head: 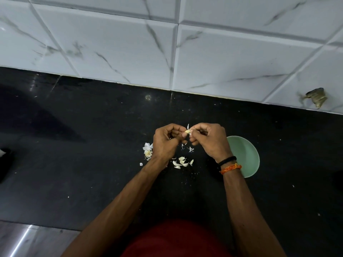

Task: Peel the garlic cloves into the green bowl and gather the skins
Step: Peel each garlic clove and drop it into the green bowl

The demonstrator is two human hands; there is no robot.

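Observation:
Above the black counter, my left hand [167, 140] and my right hand [208, 139] meet fingertip to fingertip and together pinch one garlic clove [187, 131], with a strip of white skin sticking up from it. Several unpeeled cloves [181, 162] lie on the counter just below the hands. A garlic head remnant with loose skin [148, 152] sits to the left of my left wrist. Small skin scraps [190, 149] lie under the hands. The green bowl [245, 154] stands to the right, partly hidden by my right wrist; no cloves show in its visible part.
The black stone counter [92, 145] runs back to a white marble-look tiled wall [167, 43]. Its front edge and a grey floor strip [27, 238] show at bottom left. A dark object [4, 164] pokes in at the left edge. A hole [315, 97] breaks the wall tile at right.

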